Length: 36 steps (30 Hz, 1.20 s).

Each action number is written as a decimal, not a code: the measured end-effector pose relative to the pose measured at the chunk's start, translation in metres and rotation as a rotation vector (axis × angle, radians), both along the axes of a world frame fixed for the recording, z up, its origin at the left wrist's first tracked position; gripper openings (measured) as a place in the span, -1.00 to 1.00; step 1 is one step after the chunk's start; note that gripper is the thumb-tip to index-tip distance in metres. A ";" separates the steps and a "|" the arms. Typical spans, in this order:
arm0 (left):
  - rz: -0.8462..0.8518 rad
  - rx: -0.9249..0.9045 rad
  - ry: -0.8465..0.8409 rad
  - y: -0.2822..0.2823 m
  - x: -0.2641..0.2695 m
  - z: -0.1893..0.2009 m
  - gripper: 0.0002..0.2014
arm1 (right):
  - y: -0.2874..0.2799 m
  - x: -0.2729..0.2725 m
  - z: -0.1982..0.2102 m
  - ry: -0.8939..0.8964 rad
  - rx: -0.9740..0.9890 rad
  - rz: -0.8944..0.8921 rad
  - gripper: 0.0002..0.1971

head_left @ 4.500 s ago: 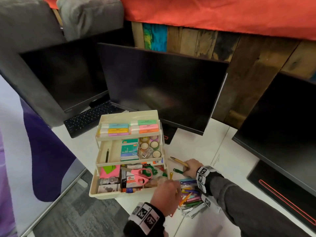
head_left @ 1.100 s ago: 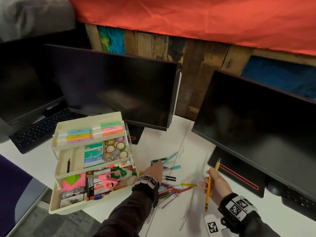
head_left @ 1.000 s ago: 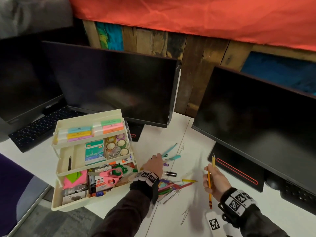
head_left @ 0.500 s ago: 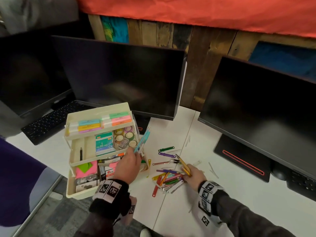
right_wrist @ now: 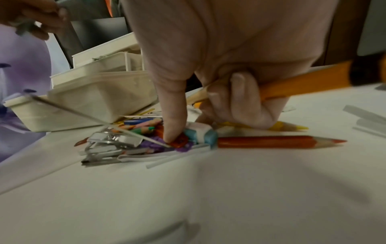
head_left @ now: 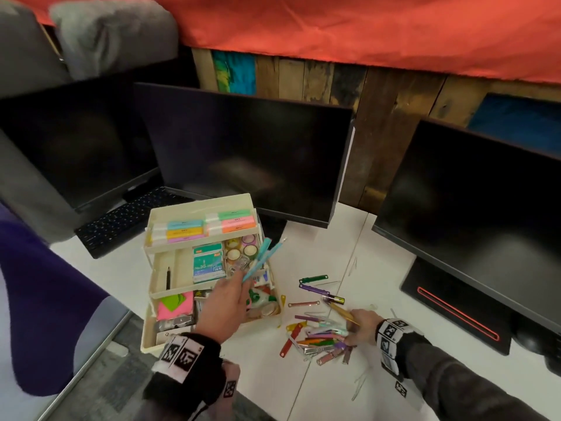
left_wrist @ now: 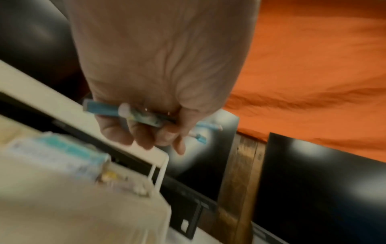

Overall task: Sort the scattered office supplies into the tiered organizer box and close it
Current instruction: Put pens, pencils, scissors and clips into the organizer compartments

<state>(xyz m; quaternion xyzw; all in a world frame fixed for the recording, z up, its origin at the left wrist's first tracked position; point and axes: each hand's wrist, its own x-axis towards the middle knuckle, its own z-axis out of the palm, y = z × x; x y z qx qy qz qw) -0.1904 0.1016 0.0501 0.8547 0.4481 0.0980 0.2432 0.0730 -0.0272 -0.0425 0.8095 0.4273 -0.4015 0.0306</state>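
The cream tiered organizer box (head_left: 151, 329) (right_wrist: 100, 105) stands open on the white desk, its three tiers fanned out. My left hand (head_left: 226, 302) (left_wrist: 146, 125) hovers over its lower tiers and grips two light blue pens (head_left: 261, 258) (left_wrist: 129, 113). My right hand (head_left: 359, 325) (right_wrist: 219, 105) holds a yellow pencil (head_left: 341, 312) (right_wrist: 303, 82) and presses its forefinger into the pile of coloured pencils and clips (head_left: 318, 338) (right_wrist: 146, 132). A red pencil (right_wrist: 271, 142) lies beside the pile.
Three dark monitors (head_left: 249, 153) stand behind the box, with a keyboard (head_left: 121, 223) at the back left. Loose green and purple clips (head_left: 312, 284) and thin clear strips (head_left: 361, 384) lie on the desk (head_left: 318, 390). The desk edge runs at the lower left.
My left hand has carried the blue pens from the pile over to the box. My right hand brought the pencil down and now rests on the pile.
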 end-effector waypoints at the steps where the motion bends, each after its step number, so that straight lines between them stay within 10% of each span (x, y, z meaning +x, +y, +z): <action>1: 0.008 -0.023 -0.015 0.008 -0.001 0.012 -0.68 | 0.000 0.001 -0.001 0.009 0.000 0.002 -0.56; 12: 0.147 0.017 0.493 0.176 -0.007 0.074 -0.59 | -0.011 0.001 0.013 0.083 0.062 -0.017 -0.74; 17: 0.072 0.019 0.609 0.216 0.001 0.071 -0.56 | -0.023 0.021 0.037 0.052 0.216 -0.071 -0.52; 20: 0.049 0.026 0.606 0.224 0.008 0.072 -0.58 | -0.024 0.029 0.050 0.034 0.292 -0.165 -0.63; 23: 0.041 0.035 0.582 0.231 0.015 0.068 -0.60 | -0.017 0.024 0.073 0.050 0.347 -0.163 -0.30; 31: 0.093 0.078 0.359 0.239 0.003 0.060 -0.64 | 0.083 -0.021 0.120 0.281 0.567 -0.025 -0.81; 36: 0.196 0.155 0.127 0.217 -0.042 0.077 -0.67 | 0.200 -0.063 0.152 0.060 0.700 0.135 -0.84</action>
